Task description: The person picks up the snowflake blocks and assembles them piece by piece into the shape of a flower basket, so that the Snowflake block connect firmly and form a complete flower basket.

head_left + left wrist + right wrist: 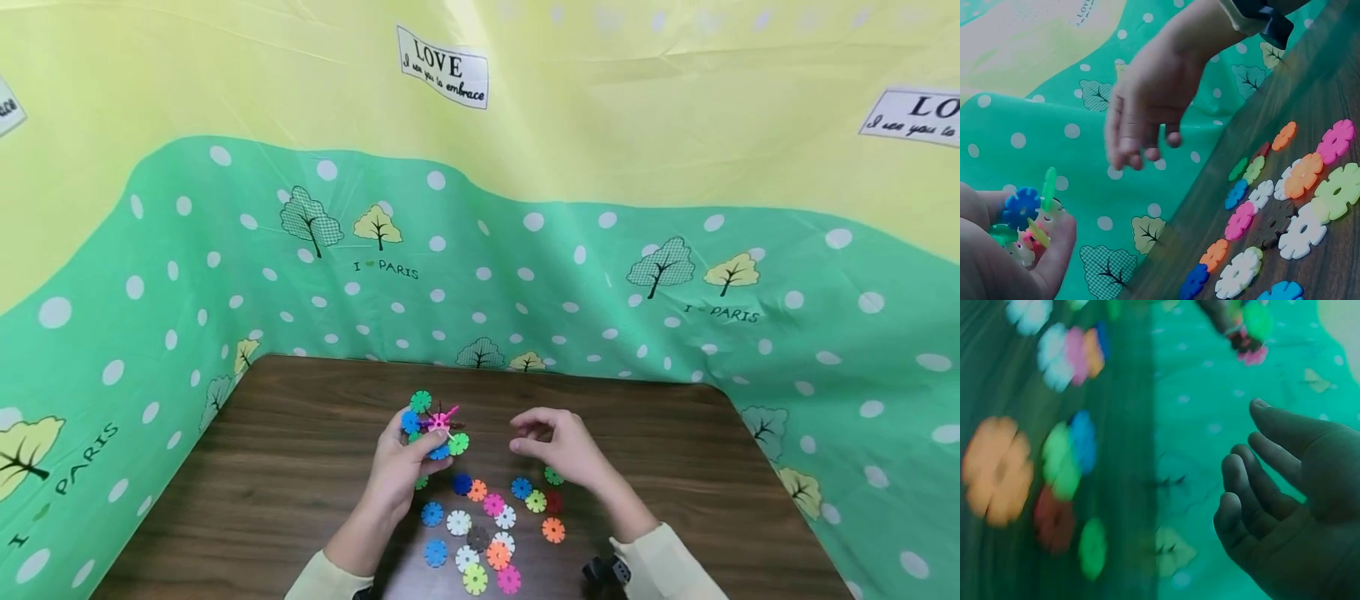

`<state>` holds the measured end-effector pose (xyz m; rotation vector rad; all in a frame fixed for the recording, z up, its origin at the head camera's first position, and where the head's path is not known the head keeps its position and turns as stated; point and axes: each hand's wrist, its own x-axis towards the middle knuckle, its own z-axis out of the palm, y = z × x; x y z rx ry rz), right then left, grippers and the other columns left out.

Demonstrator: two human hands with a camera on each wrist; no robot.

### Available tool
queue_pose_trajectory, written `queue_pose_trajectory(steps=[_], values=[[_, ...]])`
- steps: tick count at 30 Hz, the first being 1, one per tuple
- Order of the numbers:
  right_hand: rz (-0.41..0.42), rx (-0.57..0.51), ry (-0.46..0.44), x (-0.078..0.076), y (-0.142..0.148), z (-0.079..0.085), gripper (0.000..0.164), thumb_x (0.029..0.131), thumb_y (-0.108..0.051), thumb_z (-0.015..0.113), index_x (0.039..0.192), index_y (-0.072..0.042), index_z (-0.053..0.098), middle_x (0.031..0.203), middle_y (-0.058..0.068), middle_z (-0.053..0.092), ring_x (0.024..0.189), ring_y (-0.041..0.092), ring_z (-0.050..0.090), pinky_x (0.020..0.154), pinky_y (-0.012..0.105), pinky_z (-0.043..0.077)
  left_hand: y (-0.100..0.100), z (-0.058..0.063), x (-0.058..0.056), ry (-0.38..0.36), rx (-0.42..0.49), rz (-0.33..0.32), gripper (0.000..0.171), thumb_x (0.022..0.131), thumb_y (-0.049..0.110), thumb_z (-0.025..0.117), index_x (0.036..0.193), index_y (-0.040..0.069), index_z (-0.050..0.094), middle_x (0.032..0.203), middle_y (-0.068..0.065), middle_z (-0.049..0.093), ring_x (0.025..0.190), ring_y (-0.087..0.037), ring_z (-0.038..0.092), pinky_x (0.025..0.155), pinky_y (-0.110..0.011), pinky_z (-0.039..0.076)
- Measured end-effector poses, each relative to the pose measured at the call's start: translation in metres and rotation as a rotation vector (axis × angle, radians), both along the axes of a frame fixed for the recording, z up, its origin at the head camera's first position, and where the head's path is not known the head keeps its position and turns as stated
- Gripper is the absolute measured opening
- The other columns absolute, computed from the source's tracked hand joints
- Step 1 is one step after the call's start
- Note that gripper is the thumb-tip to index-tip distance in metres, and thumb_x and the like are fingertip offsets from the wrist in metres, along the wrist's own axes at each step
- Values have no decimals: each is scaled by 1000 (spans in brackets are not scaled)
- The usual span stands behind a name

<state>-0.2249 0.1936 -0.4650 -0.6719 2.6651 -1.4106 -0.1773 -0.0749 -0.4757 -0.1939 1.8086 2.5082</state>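
My left hand [396, 467] grips a cluster of joined snowflake discs [438, 423], notched plastic pieces in pink, blue, green and dark tones, held above the table. In the left wrist view the thumb presses on the cluster [1022, 215], and part of it is hidden by the palm. To the right, my right hand [558, 442] hovers over the table with nothing in it, its fingers loosely bent. The right wrist view shows the same hand [1291, 494] with thumb and fingertips apart.
Loose snowflake discs in several colours lie on the brown wooden table [300, 467] below the hands, among them an orange disc [553, 530], a blue disc [435, 552] and a dark disc [477, 538]. A green and yellow printed curtain [480, 275] surrounds the table.
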Motion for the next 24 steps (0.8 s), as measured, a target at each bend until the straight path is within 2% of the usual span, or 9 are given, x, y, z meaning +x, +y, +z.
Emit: queue_pose_trajectory(steps=[5, 14, 20, 24], values=[[-28, 168, -23, -4, 24, -16, 25, 88, -19, 83, 110, -10, 77, 96, 0, 73, 79, 13, 62, 67, 25, 53, -2, -1, -1, 21, -44, 5, 60, 95, 8, 73, 148, 10, 46, 120, -17, 64, 92, -19, 71, 82, -45, 63], [-35, 360, -56, -1, 45, -33, 24, 82, -13, 86, 103, -8, 76, 92, 3, 70, 76, 13, 57, 62, 26, 48, -2, -3, -2, 17, -2, 14, 57, 93, 8, 74, 145, 8, 48, 105, -7, 68, 85, -18, 71, 81, -44, 63], [-90, 416, -98, 1, 51, -40, 27, 78, -15, 90, 101, -10, 77, 89, 0, 69, 78, 12, 58, 65, 29, 50, -1, -2, -3, -1, 26, -4, 59, 93, 8, 74, 145, 2, 46, 102, -6, 67, 81, -16, 71, 80, -44, 63], [-110, 425, -81, 1, 52, -45, 26, 77, -16, 91, 99, -10, 79, 89, -1, 68, 77, 11, 57, 64, 28, 49, 0, -2, -3, -13, 26, -6, 59, 93, 8, 74, 144, 2, 46, 102, -6, 68, 81, -15, 71, 81, -43, 63]])
